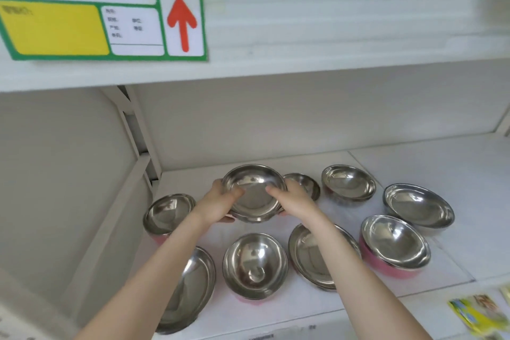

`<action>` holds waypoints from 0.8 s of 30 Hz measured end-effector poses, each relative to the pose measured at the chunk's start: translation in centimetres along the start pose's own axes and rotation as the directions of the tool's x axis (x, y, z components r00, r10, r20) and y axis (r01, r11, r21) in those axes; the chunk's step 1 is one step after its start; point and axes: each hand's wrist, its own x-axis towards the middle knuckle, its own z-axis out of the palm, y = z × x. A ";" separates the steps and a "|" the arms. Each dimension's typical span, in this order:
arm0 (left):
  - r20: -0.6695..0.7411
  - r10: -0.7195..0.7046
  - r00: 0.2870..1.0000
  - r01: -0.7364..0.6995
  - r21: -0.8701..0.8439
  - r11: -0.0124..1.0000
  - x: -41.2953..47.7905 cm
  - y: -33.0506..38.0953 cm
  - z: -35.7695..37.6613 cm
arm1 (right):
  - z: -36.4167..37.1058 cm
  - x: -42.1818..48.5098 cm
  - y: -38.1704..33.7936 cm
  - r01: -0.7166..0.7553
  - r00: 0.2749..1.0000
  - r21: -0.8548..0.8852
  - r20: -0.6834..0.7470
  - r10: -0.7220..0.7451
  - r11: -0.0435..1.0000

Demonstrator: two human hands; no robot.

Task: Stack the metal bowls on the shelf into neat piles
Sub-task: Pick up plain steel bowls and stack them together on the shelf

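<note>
1. Sitting between two hands, a shallow metal bowl is held tilted above the white shelf, toward the back left.
2. Left hand clasps its left rim, thumb over the edge, fingers underneath.
3. Right hand clasps the right rim likewise (thumb inside the bowl).
4. Around it rest other bowls: one at far left, a deep one in front, a pink-sided one at right.
5. Overhead hangs a green label with a red arrow.
</note>
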 end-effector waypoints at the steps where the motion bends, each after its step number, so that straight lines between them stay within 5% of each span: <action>1: -0.005 0.019 1.000 -0.019 0.026 0.999 -0.6 0.6 0.6 | -0.8 -0.3 0.1 0.023 1.000 -0.014 -0.020 -0.023 1.000; 16: -0.104 0.086 0.991 -0.080 0.054 0.995 -6.9 7.7 16.2 | -17.3 -6.1 4.4 0.160 0.981 -0.152 -0.081 -0.174 0.975; 24: 0.070 0.121 0.990 -0.126 0.068 0.990 -5.3 12.2 24.3 | -26.4 -6.3 8.4 0.100 0.976 -0.165 -0.176 -0.129 0.981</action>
